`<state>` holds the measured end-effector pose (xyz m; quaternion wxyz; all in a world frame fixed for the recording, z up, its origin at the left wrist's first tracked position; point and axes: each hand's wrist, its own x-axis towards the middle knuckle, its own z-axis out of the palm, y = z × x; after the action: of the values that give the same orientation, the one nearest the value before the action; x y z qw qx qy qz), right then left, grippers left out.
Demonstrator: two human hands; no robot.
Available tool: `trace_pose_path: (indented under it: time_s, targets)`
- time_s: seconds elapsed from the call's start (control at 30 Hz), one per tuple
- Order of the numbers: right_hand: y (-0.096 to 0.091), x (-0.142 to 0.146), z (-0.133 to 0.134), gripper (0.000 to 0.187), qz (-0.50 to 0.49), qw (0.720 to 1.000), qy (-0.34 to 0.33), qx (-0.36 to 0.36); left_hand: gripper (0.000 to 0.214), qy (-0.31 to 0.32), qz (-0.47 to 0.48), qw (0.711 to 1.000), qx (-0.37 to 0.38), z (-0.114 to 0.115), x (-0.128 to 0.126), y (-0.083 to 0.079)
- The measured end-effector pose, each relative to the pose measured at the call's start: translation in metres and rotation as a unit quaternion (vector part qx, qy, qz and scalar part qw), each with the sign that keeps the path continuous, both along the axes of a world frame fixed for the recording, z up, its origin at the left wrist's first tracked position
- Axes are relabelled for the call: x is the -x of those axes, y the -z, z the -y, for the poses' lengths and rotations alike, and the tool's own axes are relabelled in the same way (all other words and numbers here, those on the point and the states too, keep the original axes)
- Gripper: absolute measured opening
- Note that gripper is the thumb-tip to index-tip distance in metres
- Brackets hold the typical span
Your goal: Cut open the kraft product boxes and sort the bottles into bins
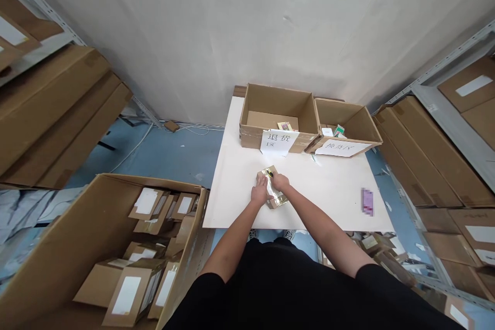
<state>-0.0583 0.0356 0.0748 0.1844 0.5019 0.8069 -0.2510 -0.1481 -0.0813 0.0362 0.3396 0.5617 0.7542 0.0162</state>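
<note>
A small cardboard box [277, 200] with shiny yellowish tape lies flat on the white table [232, 185], near its front edge. My left hand [261, 191] grips the box's left side, its fingers over the top and its thumb at the near part. In my closed right hand [280, 181] is a small dark tool, which looks like a box cutter [270, 174]; its tip is at the taped top of the box. My right fingers hide most of the tool.
Two open cartons, a larger one [251, 136] and a smaller one [350, 140], stand at the table's back with handwritten paper signs and small packets inside. A blurred purple item [367, 201] lies right. A large carton [50, 247] of parcels stands left; loaded shelves flank both sides.
</note>
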Motion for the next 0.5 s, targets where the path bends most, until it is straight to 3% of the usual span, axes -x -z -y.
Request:
trace_pose_path:
  time_s: [0.2,0.4,0.5]
  targets:
    - [0.000,-0.018,0.012,0.034,-0.004,0.999,0.045,0.021,0.112,-0.002,-0.005,1.000,-0.012,0.002,0.003,0.003]
    - [0.009,-0.110,0.064,0.015,-0.015,0.996,0.075,0.039,0.108,0.003,-0.023,0.999,-0.028,0.001,0.000,0.000]
    - [0.010,-0.132,0.082,0.011,0.008,0.998,0.057,0.036,0.107,0.007,-0.029,0.999,-0.024,-0.001,0.001,-0.004]
